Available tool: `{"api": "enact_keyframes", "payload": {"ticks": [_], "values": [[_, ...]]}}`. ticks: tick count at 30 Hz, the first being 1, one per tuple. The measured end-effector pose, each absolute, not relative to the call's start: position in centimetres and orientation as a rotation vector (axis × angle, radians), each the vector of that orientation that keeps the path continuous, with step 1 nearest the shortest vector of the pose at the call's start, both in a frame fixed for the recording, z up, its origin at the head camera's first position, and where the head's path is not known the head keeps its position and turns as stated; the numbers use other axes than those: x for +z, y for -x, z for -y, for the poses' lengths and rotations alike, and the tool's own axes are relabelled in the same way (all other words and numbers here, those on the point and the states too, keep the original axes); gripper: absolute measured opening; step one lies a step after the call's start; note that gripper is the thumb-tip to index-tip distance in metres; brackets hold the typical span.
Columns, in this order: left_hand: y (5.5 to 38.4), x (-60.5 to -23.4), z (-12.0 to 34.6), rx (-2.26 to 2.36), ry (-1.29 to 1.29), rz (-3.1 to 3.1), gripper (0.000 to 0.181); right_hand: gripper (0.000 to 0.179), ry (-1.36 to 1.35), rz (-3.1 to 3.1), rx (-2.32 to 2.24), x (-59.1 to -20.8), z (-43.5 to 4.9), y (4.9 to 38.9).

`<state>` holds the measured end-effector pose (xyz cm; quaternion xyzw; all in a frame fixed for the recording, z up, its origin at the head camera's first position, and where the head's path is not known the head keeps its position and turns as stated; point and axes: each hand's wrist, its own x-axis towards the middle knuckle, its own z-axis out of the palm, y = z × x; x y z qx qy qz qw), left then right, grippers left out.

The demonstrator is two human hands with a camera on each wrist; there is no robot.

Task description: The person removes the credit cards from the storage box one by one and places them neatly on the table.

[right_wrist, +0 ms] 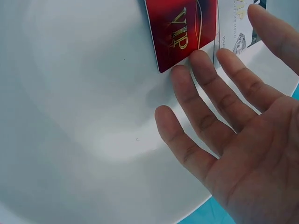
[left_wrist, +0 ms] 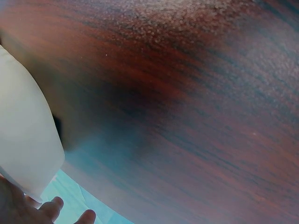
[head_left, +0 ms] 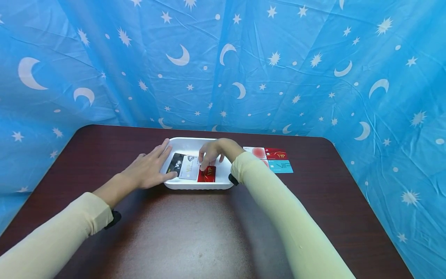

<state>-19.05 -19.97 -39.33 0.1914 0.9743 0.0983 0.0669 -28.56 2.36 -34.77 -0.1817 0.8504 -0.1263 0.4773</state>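
Observation:
A white tray [head_left: 198,186] holds a row of cards: a black VIP card [head_left: 175,162], a silver-white VIP card [head_left: 188,170] and a red VIP card [head_left: 208,176]. Above the red card is my right hand [head_left: 216,150], its fingers reaching down into the tray. In the right wrist view the fingers of that hand [right_wrist: 252,140] are spread and loosely extended, with fingertips at the edge of the red card [right_wrist: 182,32]. At the tray's left side, my left hand [head_left: 150,169] rests with straight fingers along the rim; only some fingertips [left_wrist: 51,207] show in its wrist view.
Right of the tray, several cards lie together on the dark wooden table [head_left: 195,232]: a white card with a red circle [head_left: 258,152], a red VIP card [head_left: 277,154], a teal VIP card [head_left: 280,166] and one partly hidden by my right arm. A blue curtain [head_left: 209,69] hangs behind.

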Motion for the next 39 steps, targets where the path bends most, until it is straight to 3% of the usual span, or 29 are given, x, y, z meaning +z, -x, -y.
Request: {"api": "enact_keyframes", "payload": {"ticks": [17, 39], "values": [[19.1, -39.3, 20.0, 0.295, -0.594, -2.937, 0.092, 0.024, 0.362, -2.008, -0.271, -34.6, -1.3, 28.3], [19.0, -39.1, 19.9, 0.292, -0.581, -2.933, 0.092, 0.031, 0.197, -2.032, -0.223, -34.5, -1.3, 27.5]]}}
